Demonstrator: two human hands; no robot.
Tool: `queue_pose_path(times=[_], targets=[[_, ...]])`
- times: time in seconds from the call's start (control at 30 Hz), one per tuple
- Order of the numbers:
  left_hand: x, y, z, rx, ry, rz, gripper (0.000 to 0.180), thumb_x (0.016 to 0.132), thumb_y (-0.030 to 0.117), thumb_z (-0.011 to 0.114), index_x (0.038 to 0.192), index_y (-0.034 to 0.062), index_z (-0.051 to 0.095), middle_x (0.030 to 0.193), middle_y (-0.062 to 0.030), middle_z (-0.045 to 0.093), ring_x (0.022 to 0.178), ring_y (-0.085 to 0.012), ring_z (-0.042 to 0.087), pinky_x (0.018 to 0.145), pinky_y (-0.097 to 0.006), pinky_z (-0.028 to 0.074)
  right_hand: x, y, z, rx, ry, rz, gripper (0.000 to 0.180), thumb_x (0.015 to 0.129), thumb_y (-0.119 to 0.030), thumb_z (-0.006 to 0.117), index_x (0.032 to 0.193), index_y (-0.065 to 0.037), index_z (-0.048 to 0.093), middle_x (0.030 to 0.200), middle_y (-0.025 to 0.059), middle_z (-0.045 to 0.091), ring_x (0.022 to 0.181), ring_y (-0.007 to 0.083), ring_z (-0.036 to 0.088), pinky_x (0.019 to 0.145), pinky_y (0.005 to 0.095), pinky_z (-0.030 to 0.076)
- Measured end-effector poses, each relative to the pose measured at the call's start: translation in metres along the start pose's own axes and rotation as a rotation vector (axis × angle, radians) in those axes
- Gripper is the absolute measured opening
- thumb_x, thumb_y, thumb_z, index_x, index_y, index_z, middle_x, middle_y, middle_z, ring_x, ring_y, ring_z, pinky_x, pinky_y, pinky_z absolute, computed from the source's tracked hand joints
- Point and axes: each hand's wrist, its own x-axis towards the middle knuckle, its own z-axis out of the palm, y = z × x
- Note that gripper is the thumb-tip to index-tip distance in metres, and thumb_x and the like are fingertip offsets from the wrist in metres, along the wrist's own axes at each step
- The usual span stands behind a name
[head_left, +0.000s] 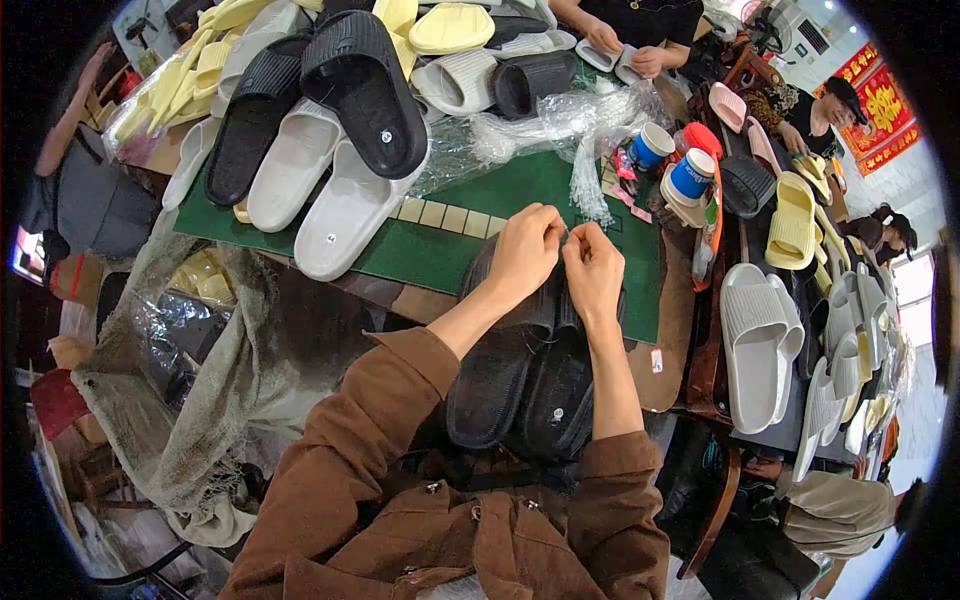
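Both hands meet over a pair of black slippers (525,375) lying soles-up across the person's lap and the table edge. The left hand (524,250) is pinched shut, thumb against forefinger, on something too thin to make out; the right hand (594,268) curls in the same pinch, its fingertips touching the left's. What they grip is likely a fine plastic tie, though that cannot be told for sure. The slippers' toe ends sit directly under the fingers, heels back toward the brown sleeves. Judgement: the work wants both pinches kept close together and low against the slipper edge — pulling apart too soon could let the small piece slip. Just beyond the fingertips lies a green mat (470,225), with a bundle of clear plastic strips (592,185) just ahead and to the right, near enough to snag a knuckle. Further ahead and left, white slippers (320,190) and more black ones (365,90) are piled. Right of the fingers stand two blue-and-white cups (690,175). Another person's hands (625,50) work at the far edge — well apart.
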Motion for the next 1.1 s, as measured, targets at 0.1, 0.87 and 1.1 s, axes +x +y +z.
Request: queue_pose_path(times=[0.1,0.87,1.1], targets=[[0.0009,0.0035,-0.0007,-0.035,-0.028,-0.011,0.004,0.079,-0.001,0.055,0.079,-0.0028,0.058,0.077,-0.0162,0.059,0.068,-0.0314,0.060,0.061,-0.038,0.045,-0.0006,0.0013,-0.0010,0.006,0.009,0.002,0.009,0.081,-0.010,0.059,0.080,-0.002,0.056,0.067,0.0155,0.057,0.060,0.0312,0.058,0.056,0.0382,0.045],[-0.0026,0.0003,0.0038,-0.059,0.027,-0.066,0.007,0.080,0.003,0.056,0.077,-0.0029,0.057,0.078,-0.0183,0.058,0.076,-0.0381,0.058,0.066,-0.045,0.046,0.0002,0.0012,0.0035,-0.026,0.028,-0.066,0.008,0.087,-0.007,0.056,0.084,0.001,0.056,0.068,0.0158,0.059,0.055,0.0242,0.056,0.055,0.0348,0.045],[-0.0003,-0.0005,0.0012,-0.113,0.041,-0.115,0.006,0.080,0.002,0.057,0.078,-0.0033,0.057,0.078,-0.0185,0.059,0.075,-0.0375,0.059,0.066,-0.044,0.046,-0.0003,0.0024,0.0045,-0.017,0.046,-0.105,0.006,0.085,-0.005,0.058,0.085,0.001,0.056,0.068,0.0137,0.059,0.053,0.0191,0.054,0.052,0.0320,0.043]])
